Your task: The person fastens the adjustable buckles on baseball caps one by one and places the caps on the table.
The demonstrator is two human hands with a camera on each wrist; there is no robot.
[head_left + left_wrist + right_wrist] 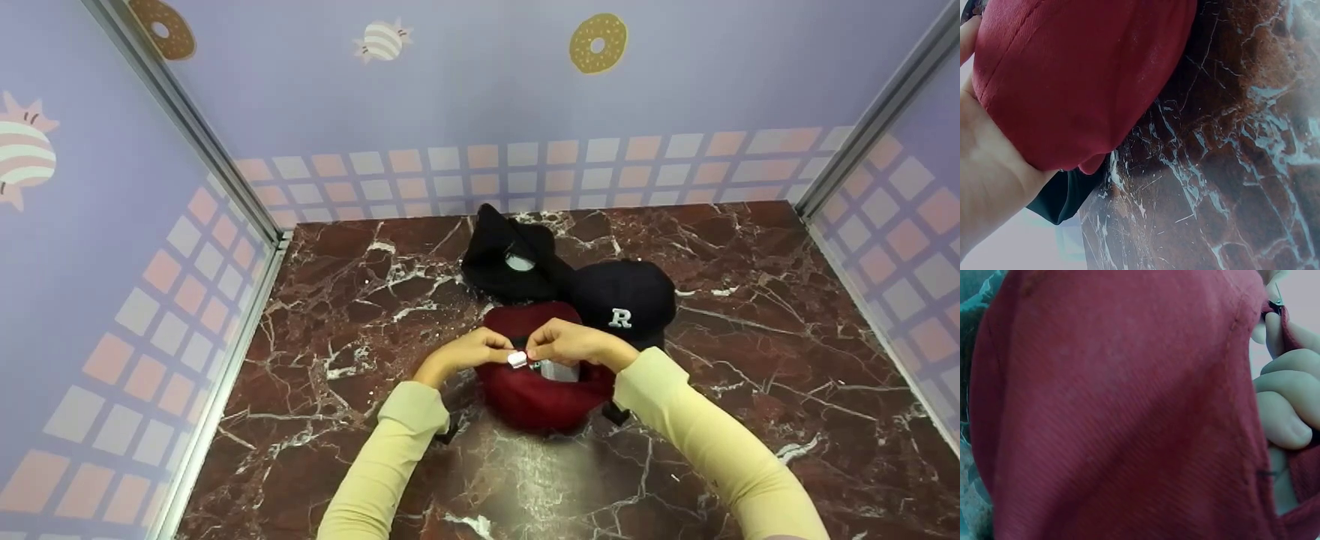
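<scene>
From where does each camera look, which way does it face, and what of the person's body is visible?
Head: on the head, facing forward and down at the red cap; both sleeves, left hand and right hand show.
Left wrist: worn there, facing the cap closely; the left hand shows at left.
Right wrist: worn there, facing the cap closely; curled fingers show at right.
Head and left wrist share the cap and marble-patterned tabletop.

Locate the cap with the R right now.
In the head view, the R cap sits right of centre on the marbled surface, just beyond the right hand, with the black cap to its left and the red cap nearer the camera.
</scene>
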